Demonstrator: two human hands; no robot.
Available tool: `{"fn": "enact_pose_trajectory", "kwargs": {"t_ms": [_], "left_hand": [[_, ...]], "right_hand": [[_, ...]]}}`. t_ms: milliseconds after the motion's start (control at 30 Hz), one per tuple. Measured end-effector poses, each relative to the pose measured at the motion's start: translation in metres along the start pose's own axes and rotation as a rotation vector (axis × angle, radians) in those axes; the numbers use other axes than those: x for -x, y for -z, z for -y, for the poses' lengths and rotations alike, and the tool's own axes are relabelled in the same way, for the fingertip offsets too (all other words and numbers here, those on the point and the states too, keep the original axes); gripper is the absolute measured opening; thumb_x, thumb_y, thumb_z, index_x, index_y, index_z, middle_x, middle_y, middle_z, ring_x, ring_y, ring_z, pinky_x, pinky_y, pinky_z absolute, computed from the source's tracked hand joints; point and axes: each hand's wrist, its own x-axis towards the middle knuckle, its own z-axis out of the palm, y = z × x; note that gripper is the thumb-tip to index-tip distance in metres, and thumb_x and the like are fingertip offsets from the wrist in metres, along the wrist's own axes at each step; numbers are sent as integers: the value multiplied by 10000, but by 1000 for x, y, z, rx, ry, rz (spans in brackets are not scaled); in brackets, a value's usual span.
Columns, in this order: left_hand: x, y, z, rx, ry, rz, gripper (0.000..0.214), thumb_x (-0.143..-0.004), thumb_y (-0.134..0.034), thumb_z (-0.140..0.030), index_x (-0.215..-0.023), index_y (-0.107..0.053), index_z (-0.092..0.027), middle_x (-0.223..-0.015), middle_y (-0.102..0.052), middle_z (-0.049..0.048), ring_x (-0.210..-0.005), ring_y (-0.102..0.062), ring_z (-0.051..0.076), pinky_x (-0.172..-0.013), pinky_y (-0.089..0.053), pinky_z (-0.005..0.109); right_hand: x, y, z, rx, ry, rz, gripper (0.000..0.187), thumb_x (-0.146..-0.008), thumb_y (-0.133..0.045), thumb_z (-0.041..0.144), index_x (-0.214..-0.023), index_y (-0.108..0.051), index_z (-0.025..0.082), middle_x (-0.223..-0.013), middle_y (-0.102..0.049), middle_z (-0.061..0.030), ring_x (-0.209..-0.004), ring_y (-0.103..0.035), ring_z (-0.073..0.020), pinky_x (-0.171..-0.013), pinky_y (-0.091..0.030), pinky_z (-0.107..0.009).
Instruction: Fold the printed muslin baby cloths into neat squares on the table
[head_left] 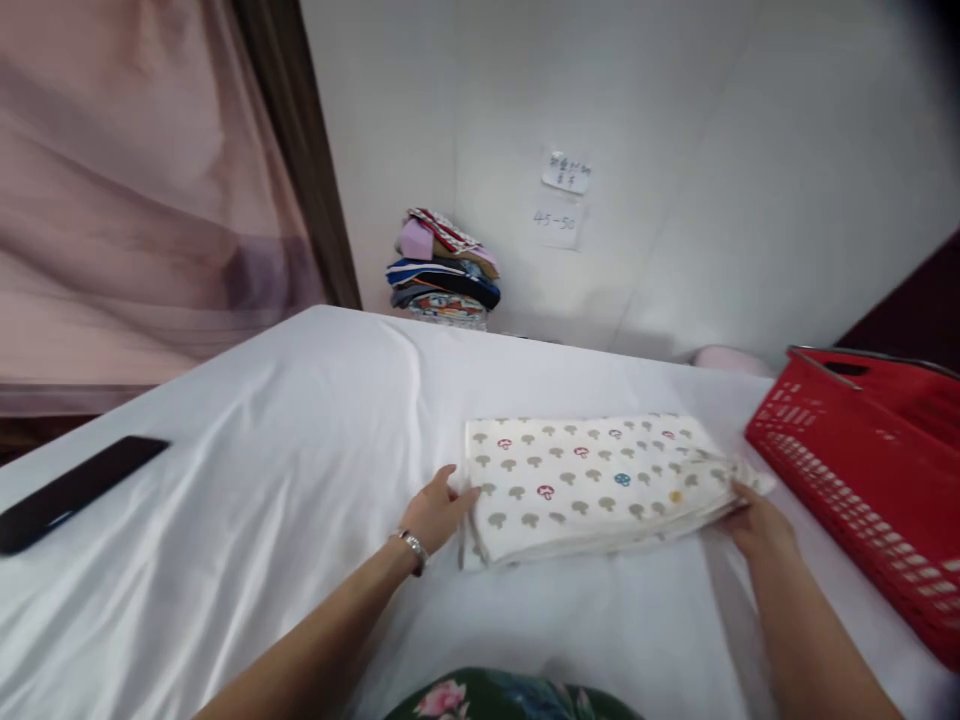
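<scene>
A white cloth with printed mushrooms [570,485] lies folded in layers on the white-covered table [300,480]. Most of its mushrooms are grey-beige, with a few in red, blue and yellow. At the cloth's left edge is my left hand [439,510], a bracelet on its wrist; thumb and forefinger are apart, and the fingertips touch the edge. My right hand [757,525] pinches the right end of the cloth, which is bunched and slightly raised there. Some of the right fingers are hidden under the fabric.
A red plastic basket [862,480] stands on the right. At the left lies a long black object [75,490]. Beyond the far edge is a stack of folded fabrics [444,270] by the wall. Paper notes [562,200] hang there; a pink curtain [135,200] covers the left.
</scene>
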Motion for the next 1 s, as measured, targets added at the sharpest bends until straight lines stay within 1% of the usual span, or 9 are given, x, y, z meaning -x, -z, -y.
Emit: {"fn": "enact_pose_trajectory", "kwargs": {"t_ms": [133,267,467,533,600,700,800,900,1000], "left_hand": [[-5,-13,-8,-60,-34,-17,655,-672,-606,-478,-1236,-445,-188,-656,-610,0,-620,-590,200,-611,-393,276],[-15,-10,-19,29,-135,-85,546,-667,-579,-373,-1168,-493,-172,-596,-541,-35,-607,-555,170,-587,-413,261],[-35,82,-46,80,-246,-512,491,-689,-555,-374,-1144,-545,-188,-669,-510,-43,-555,-455,86,-513,-375,184],[-36,112,-36,-19,-156,-532,425,-702,-534,-327,-1102,-573,-187,-714,-553,-37,-583,-472,84,-534,-374,179],[-33,131,-13,-228,-40,-403,367,-691,-547,-312,-1026,-615,-177,-661,-566,-32,-596,-500,108,-564,-387,201],[-22,136,31,-515,54,-173,359,-688,-568,-368,-994,-637,-195,-647,-601,-2,-626,-557,168,-609,-418,258],[-5,127,58,-539,-49,-285,388,-749,-495,-438,-1028,-613,-197,-839,-641,45,-717,-597,191,-667,-457,284],[12,114,66,-471,-290,-357,413,-791,-450,-479,-1059,-595,-200,-1044,-613,68,-871,-603,199,-749,-482,272],[21,107,73,-537,-529,-191,463,-756,-514,-525,-1123,-587,-253,-1209,-559,53,-1074,-538,241,-911,-440,322]], "right_hand": [[9,11,-23,-251,-241,-109,196,-713,-585,256,-892,-573,175,-811,-672,-68,-747,-652,-213,-649,-557,-360],[11,5,-6,-310,-314,-41,276,-670,-658,203,-931,-585,152,-791,-684,-58,-727,-649,-200,-602,-546,-306],[60,-14,26,-344,-278,263,359,-642,-717,263,-966,-613,150,-891,-688,-57,-732,-645,-169,-584,-528,-243],[81,-11,20,-324,-319,325,398,-623,-735,284,-980,-608,161,-866,-686,-56,-676,-640,-157,-548,-518,-236],[96,-3,9,-268,-320,275,494,-590,-752,300,-1038,-583,182,-853,-683,-58,-659,-636,-163,-528,-512,-245],[107,9,-5,-45,-152,98,582,-572,-738,360,-1101,-557,198,-936,-667,-78,-773,-632,-200,-585,-521,-282],[112,12,-2,316,161,62,474,-636,-661,433,-1054,-604,217,-1068,-629,-84,-912,-597,-240,-668,-518,-329],[113,8,8,516,393,282,388,-699,-614,427,-1044,-631,250,-1136,-610,-67,-1028,-551,-257,-820,-486,-396],[110,3,8,614,575,584,390,-747,-595,366,-1120,-606,252,-1235,-555,-56,-1183,-446,-245,-995,-363,-443]]}}
